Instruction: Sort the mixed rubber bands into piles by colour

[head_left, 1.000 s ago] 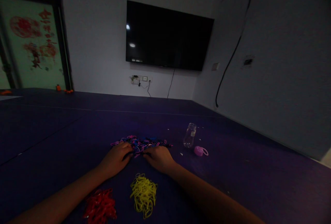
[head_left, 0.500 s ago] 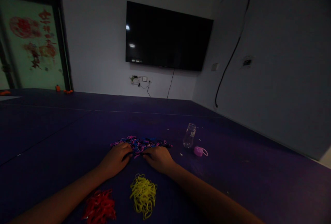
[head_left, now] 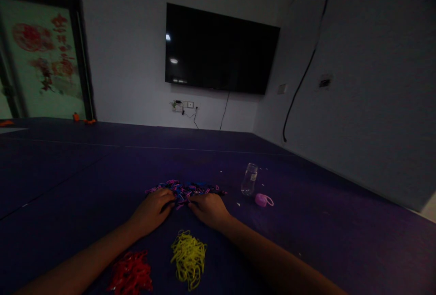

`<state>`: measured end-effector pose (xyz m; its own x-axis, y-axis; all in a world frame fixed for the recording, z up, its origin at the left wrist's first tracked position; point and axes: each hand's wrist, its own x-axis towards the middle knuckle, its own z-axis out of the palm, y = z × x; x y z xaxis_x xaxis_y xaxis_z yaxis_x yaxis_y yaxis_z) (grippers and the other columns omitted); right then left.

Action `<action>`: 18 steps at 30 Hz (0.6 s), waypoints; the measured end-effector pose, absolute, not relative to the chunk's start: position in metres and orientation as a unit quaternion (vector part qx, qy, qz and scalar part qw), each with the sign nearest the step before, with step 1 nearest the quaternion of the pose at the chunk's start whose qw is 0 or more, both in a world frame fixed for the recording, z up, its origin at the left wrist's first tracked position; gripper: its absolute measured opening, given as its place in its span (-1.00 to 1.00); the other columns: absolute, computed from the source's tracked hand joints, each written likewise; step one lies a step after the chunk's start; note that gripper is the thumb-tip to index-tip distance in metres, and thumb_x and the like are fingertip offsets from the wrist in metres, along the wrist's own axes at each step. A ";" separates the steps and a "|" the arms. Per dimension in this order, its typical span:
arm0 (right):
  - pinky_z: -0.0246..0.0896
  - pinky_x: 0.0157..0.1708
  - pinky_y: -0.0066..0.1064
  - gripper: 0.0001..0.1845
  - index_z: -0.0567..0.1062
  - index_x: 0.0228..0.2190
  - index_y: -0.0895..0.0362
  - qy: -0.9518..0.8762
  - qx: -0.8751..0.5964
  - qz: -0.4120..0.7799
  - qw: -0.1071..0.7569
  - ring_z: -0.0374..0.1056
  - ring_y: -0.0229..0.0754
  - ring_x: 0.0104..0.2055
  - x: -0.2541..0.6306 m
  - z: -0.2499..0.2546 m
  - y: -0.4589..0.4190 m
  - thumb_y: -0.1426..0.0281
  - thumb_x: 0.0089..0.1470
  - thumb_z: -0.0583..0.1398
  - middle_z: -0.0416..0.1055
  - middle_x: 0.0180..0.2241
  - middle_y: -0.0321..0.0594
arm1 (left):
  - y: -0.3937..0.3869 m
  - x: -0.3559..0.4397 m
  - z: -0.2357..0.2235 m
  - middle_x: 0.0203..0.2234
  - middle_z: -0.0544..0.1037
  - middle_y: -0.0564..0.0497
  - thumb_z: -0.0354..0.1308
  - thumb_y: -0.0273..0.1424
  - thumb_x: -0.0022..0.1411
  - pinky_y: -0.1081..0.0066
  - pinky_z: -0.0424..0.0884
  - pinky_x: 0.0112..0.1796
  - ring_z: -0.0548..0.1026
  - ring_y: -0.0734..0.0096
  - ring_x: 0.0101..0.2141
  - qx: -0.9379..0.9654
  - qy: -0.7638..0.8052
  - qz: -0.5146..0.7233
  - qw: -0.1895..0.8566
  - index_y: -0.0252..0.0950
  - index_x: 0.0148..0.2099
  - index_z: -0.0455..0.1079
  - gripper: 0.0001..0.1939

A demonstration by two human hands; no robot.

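Dark purple surface reaches back to a grey wall. On it lies a tangled pile of pink, blue and dark bands. Left hand and right hand rest at its near edge, both curled, a small gap between them — whether either grip holds a band cannot be told. Nearer lie a yellow heap and, left of it, a red heap. Right of the pile stands a clear bottle — a pink cap just beside it. Beyond, a black television hangs on the wall.

Rubbery-looking bands, smooth see-through bottle
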<state>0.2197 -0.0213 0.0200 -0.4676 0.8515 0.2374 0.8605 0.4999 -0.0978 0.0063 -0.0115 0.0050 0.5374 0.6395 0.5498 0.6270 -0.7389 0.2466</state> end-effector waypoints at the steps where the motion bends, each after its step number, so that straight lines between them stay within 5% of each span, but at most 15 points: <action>1: 0.12 -0.38 -0.51 -0.71 0.50 -0.18 -0.01 -0.857 -0.498 -0.018 0.134 0.44 -0.19 -0.23 0.220 0.019 -0.021 0.25 0.18 0.03 0.54 -0.28 -0.27 | -0.012 0.006 0.005 -0.30 0.49 -0.03 -0.02 -0.55 0.19 0.30 0.36 -0.21 0.43 0.31 -0.25 0.878 0.354 0.323 0.010 -0.26 -0.24 0.41 -0.79; 13: 0.03 -0.46 -0.52 -0.72 0.54 -0.42 0.05 -0.876 -0.460 -0.052 0.134 0.44 -0.23 -0.35 0.222 0.013 -0.020 0.33 0.13 0.05 0.54 -0.42 -0.29 | -0.020 0.009 0.012 -0.26 0.48 -0.03 0.05 -0.46 0.22 0.28 0.33 -0.19 0.42 0.27 -0.19 0.912 0.306 0.272 0.005 -0.24 -0.35 0.48 -0.82; 18: 0.07 -0.43 -0.50 -0.70 0.54 -0.36 0.03 -0.847 -0.510 -0.054 0.139 0.45 -0.20 -0.30 0.221 0.017 -0.020 0.32 0.16 0.01 0.55 -0.36 -0.27 | -0.015 0.008 0.008 -0.28 0.49 -0.04 0.03 -0.48 0.22 0.26 0.34 -0.19 0.42 0.27 -0.21 0.894 0.345 0.286 -0.017 -0.25 -0.31 0.49 -0.80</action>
